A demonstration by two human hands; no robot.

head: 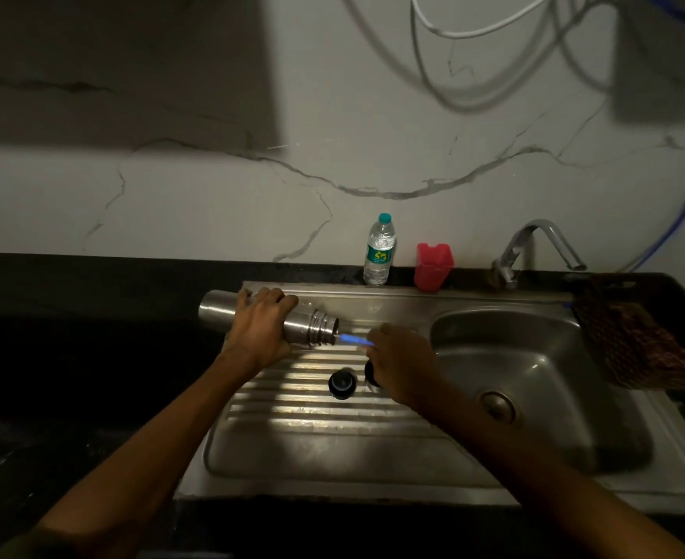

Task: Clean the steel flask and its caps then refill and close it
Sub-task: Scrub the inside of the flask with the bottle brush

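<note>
Steel flask [252, 312]: I am gripping it sideways in my left hand [261, 328], mouth pointing right; my right hand [403, 367], nearer that mouth, is pinching a blue brush handle [355, 340] at the opening.

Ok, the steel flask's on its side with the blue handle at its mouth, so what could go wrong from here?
1. The left hand holds the uncapped steel flask sideways over the ribbed steel drainboard; wet metal could slip and drop.
2. The blue-handled tool pinched by the right hand sits at the flask's mouth edge and may skid off.
3. The right hand hovers over two dark round caps; a knock might roll them toward the sink basin.
</note>
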